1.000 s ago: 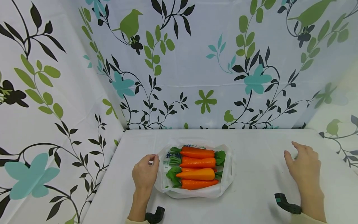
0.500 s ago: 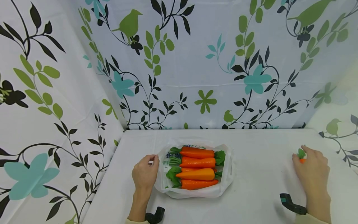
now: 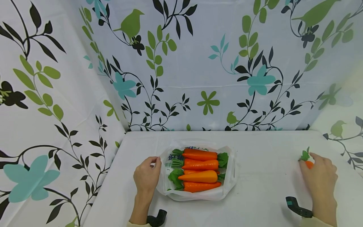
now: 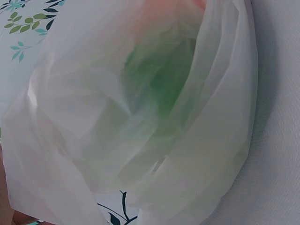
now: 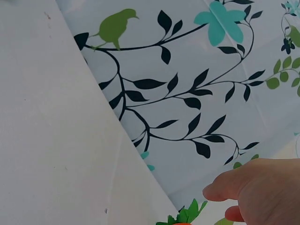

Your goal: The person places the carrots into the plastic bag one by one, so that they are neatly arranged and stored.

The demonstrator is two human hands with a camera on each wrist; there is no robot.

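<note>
My left hand [image 3: 147,174] pinches the left edge of a white plastic bag [image 3: 228,192], whose mouth lies spread open on the table. Several orange carrots [image 3: 199,176] with green tops are stacked crosswise inside it. In the left wrist view the bag's thin wall [image 4: 112,154] fills most of the picture, and green leaves show dimly through it. Far to the right, my right hand [image 3: 320,173] grips another carrot [image 3: 309,164] between thumb and fingers. Its leafy top [image 5: 187,213] peeks in at the bottom of the right wrist view; the hand hides most of its body.
A white table [image 3: 263,176] carries everything. Behind it and along both sides hangs a cloth [image 3: 181,69] printed with leaves, birds and flowers. Black wrist cameras [image 3: 298,208] are strapped to both wrists.
My right hand has shifted right and closed around the carrot at the right side, whose orange top now shows between thumb and fingers. The left hand and the bag have stayed put.
</note>
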